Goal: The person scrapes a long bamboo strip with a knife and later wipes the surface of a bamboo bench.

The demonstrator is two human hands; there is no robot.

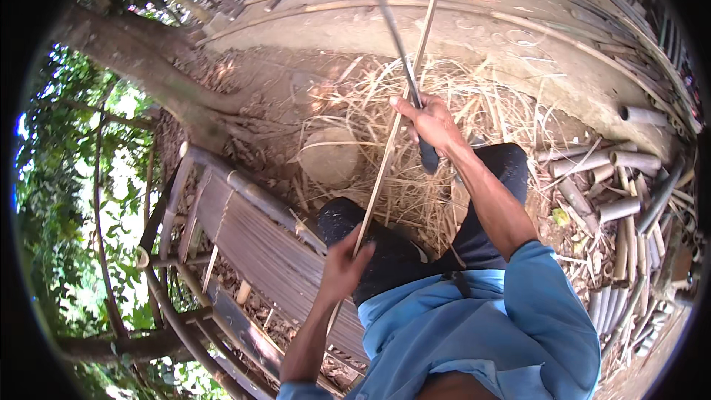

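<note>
A long pale bamboo strip point(379, 191) runs slantwise from beside my left forearm up past the top edge. My left hand point(346, 261) is closed around its lower part, close to my left knee. Farther out, my right hand point(437, 124) grips a knife point(401, 48) by its dark handle, whose butt end sticks out below the palm. The blade points away from me and crosses the strip just beyond my right thumb. Blade and strip lie close together there; I cannot tell whether the edge cuts into it. The blade's tip is blurred.
Curly bamboo shavings point(481, 92) cover the ground ahead of my knees. A round stump point(329, 157) stands left of them. A slatted bamboo bench point(252, 233) is at my left, a tree trunk point(141, 67) beyond it. Cut bamboo pieces point(618, 210) are heaped at right.
</note>
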